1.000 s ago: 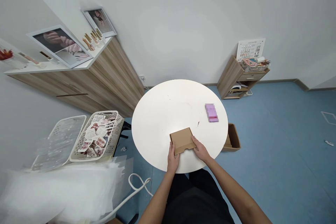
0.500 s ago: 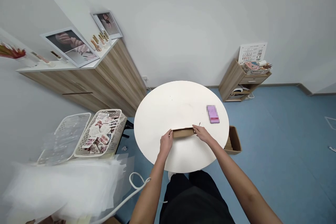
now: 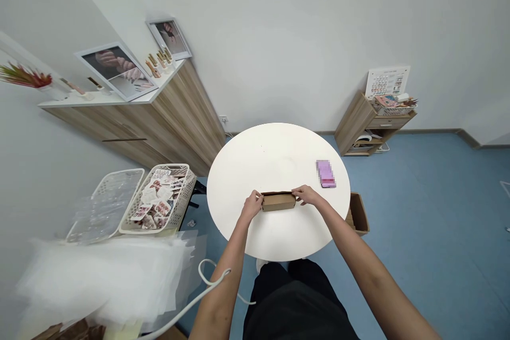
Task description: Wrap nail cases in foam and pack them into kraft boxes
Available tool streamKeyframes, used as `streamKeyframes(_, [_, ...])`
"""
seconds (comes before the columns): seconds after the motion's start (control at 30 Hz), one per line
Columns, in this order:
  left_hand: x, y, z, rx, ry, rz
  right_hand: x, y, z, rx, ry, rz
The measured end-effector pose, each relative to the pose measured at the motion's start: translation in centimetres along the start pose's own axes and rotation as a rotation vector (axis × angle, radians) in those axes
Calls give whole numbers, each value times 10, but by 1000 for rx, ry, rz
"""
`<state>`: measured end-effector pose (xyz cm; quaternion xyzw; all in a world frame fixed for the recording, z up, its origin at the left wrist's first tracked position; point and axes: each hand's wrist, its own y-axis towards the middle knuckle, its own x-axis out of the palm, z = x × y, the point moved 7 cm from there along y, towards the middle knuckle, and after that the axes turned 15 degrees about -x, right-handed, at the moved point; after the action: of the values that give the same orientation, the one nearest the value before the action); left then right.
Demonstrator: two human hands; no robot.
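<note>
A small brown cardboard box (image 3: 279, 202) rests on the white round table (image 3: 274, 154) in front of me, with a dark gap along its far top edge. My left hand (image 3: 252, 205) grips its left end, fingers bent at the far corner. At the right end, my right hand (image 3: 306, 195) pinches the top far corner. What lies inside the box is hidden. A purple pixelated item (image 3: 325, 173) lies on the table to the right of my right hand.
An open carton (image 3: 358, 213) stands on the floor right of the table. To the left are a white basket (image 3: 157, 199) of small printed packets, a clear-bag pile (image 3: 99, 207) and white sheets (image 3: 107, 281). A white cable (image 3: 199, 295) loops near my left arm. A wooden cabinet (image 3: 187, 111) stands behind left.
The box's near side now shows more fully, and the box has tilted upright a little between my hands. My hands keep hold of both ends. The view has shifted slightly.
</note>
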<state>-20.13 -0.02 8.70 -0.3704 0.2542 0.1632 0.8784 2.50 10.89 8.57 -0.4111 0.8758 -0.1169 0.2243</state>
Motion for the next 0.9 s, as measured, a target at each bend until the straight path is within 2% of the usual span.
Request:
streamKeyframes(0.2, [0,-6,0,78,-41,-118,3,-4,5,-59,-38,15])
streamKeyframes(0.37, [-1,-12,-4,185,-36,-162,7,-10,4,-115,-132,16])
streamKeyframes(0.53, [0,-19,-7,264,21,-115,12,-20,3,-208,-274,86])
streamKeyframes(0.67, [0,-25,-8,289,34,-71,12,-29,-1,-215,-322,156])
streamKeyframes(0.8, [-2,-26,-9,246,46,-61,9,-29,-17,-211,-392,133])
streamKeyframes(0.9, [-4,-25,-6,232,43,-49,6,-24,-25,-148,-437,107])
